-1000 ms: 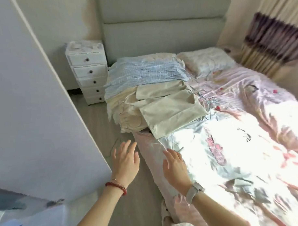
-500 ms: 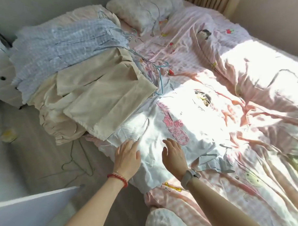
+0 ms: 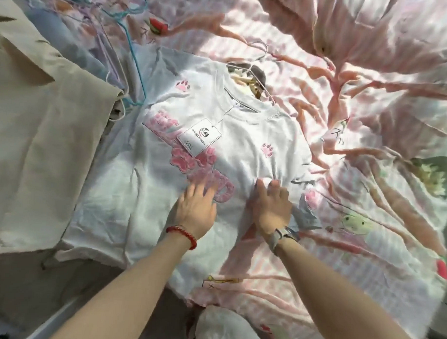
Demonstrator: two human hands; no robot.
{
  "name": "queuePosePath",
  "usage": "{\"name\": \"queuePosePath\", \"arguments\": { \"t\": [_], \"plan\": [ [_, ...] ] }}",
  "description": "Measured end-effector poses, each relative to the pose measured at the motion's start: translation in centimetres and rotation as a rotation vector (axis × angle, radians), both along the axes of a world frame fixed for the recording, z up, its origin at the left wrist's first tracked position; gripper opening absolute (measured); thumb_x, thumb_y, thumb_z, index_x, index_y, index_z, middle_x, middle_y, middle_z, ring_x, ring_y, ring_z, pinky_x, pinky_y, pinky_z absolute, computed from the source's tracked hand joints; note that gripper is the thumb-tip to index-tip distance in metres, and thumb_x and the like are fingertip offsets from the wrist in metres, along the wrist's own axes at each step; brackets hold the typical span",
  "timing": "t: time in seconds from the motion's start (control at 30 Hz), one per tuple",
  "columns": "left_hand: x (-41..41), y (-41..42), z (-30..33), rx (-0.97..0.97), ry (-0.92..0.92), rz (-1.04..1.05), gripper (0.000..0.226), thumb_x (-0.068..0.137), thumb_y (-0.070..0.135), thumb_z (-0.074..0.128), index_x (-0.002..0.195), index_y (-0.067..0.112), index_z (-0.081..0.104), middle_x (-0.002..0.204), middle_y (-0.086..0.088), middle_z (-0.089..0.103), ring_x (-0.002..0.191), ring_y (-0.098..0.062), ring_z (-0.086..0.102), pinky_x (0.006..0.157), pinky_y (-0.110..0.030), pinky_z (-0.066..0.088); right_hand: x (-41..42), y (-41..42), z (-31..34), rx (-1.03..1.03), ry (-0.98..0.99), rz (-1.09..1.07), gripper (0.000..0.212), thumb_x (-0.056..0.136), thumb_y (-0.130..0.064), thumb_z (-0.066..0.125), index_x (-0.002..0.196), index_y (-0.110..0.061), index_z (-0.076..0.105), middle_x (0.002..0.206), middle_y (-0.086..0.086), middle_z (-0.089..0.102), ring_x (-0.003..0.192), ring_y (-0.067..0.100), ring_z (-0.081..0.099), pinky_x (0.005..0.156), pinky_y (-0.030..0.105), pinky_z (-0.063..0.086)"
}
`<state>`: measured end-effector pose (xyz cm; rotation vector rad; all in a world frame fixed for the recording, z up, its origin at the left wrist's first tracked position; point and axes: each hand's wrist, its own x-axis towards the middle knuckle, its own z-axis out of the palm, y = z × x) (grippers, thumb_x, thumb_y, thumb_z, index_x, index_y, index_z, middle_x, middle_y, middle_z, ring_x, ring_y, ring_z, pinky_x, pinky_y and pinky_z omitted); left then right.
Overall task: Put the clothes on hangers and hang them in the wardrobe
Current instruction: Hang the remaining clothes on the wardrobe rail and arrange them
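Well to the left of the fingers: a heap of beige clothes (image 3: 41,142), matte woven cloth in broad flat folds with raw-looking edges, none on a hanger. Up and left of the fingers: thin wire hangers (image 3: 135,64) in blue and pale lilac, lying loose on the bed, partly tucked under the beige cloth. Judged from that, most of the job left: garments still to be hung, wardrobe out of view.

Under the fingers: a white T-shirt (image 3: 151,172), soft knit, lightly creased, spread face up on the bed, with fuzzy pink paw patches and raised pink lettering. Cardboard swing tag (image 3: 199,138) lying above the left fingers on the chest. At the collar, beyond both sets of fingers, a pale wire hook (image 3: 259,47) poking out, so probably a hanger already inside the shirt, though glare blurs the neck opening.

Left hand (image 3: 195,209) flat on the shirt, fingers spread and straight, pressing the lettering, holding nothing. Right hand (image 3: 271,209) just beside it, fingers extended on the fabric, tips seeming to gather a small ridge of cloth; no clear pinch visible.

To the right of the fingers: the bedsheet (image 3: 371,111), pink-striped cotton printed with cartoon figures, heavily rumpled, bright with sun.

Likely step: smoothing this shirt before lifting it.
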<state>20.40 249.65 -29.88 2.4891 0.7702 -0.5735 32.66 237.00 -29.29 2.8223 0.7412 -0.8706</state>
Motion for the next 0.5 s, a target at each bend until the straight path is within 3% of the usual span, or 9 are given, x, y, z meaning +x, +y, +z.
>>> {"name": "queuePosePath", "arguments": {
  "t": [0.07, 0.13, 0.2, 0.27, 0.33, 0.4, 0.5],
  "plan": [
    [0.3, -0.1, -1.2, 0.042, 0.076, -0.093, 0.059, 0.092, 0.035, 0.042, 0.145, 0.032, 0.018, 0.156, -0.002, 0.002, 0.141, -0.025, 0.006, 0.109, -0.041, 0.020, 0.4, -0.1, -0.9, 0.121, 0.000, -0.009, 0.032, 0.089, -0.012, 0.042, 0.118, -0.017, 0.051, 0.120, 0.013, 0.048, 0.109, 0.031, 0.040, 0.084, 0.035, 0.034],
    [0.0, 0.2, -1.7, 0.117, 0.093, -0.167, 0.065, 0.089, 0.041, 0.048, 0.145, 0.035, 0.016, 0.156, -0.003, 0.006, 0.141, -0.025, 0.008, 0.107, -0.040, 0.022, -0.2, -0.6, -1.0, 0.270, -0.007, -0.028, 0.025, 0.085, -0.005, 0.048, 0.105, -0.009, 0.061, 0.105, 0.015, 0.056, 0.100, 0.032, 0.047, 0.079, 0.038, 0.035],
    [-0.3, 0.6, -1.2, 0.167, 0.004, -0.218, 0.063, 0.083, 0.037, 0.062, 0.140, 0.031, 0.035, 0.146, -0.008, 0.033, 0.133, -0.029, 0.031, 0.101, -0.040, 0.032, -2.1, -1.4, -0.5, 0.375, 0.005, -0.042, 0.023, 0.077, 0.001, 0.055, 0.098, -0.004, 0.064, 0.094, 0.018, 0.060, 0.091, 0.036, 0.052, 0.071, 0.040, 0.042],
    [-0.7, 1.1, -1.0, 0.214, -0.178, -0.264, 0.049, 0.068, 0.023, 0.079, 0.114, 0.021, 0.063, 0.117, -0.011, 0.060, 0.108, -0.032, 0.056, 0.085, -0.041, 0.046, -4.8, -2.2, 0.1, 0.429, 0.022, -0.061, 0.027, 0.069, 0.005, 0.062, 0.094, -0.003, 0.066, 0.086, 0.019, 0.062, 0.081, 0.037, 0.057, 0.062, 0.039, 0.047],
    [-1.5, 1.4, -0.8, 0.240, -0.292, -0.307, 0.034, 0.059, 0.015, 0.085, 0.090, 0.013, 0.070, 0.098, -0.012, 0.066, 0.090, -0.032, 0.062, 0.075, -0.040, 0.051, -7.2, -2.9, 0.5, 0.486, 0.012, -0.088, 0.023, 0.067, 0.003, 0.067, 0.089, -0.003, 0.067, 0.077, 0.015, 0.061, 0.071, 0.034, 0.058, 0.055, 0.035, 0.046],
    [-2.9, 1.3, -0.7, 0.204, -0.300, -0.332, 0.035, 0.058, 0.016, 0.085, 0.088, 0.010, 0.069, 0.098, -0.011, 0.066, 0.091, -0.030, 0.063, 0.078, -0.039, 0.051, -9.2, -3.5, 1.0, 0.537, 0.009, -0.130, 0.022, 0.067, 0.004, 0.068, 0.087, -0.004, 0.067, 0.073, 0.012, 0.060, 0.066, 0.030, 0.058, 0.054, 0.033, 0.044],
    [-5.4, 0.8, -0.9, 0.205, -0.222, -0.442, 0.053, 0.055, 0.027, 0.086, 0.102, 0.010, 0.068, 0.110, -0.012, 0.065, 0.104, -0.030, 0.061, 0.090, -0.042, 0.048, -11.2, -4.1, 1.6, 0.518, -0.022, -0.153, 0.027, 0.062, 0.008, 0.073, 0.084, -0.007, 0.068, 0.070, 0.009, 0.060, 0.062, 0.028, 0.058, 0.049, 0.029, 0.044]
  ]
}}
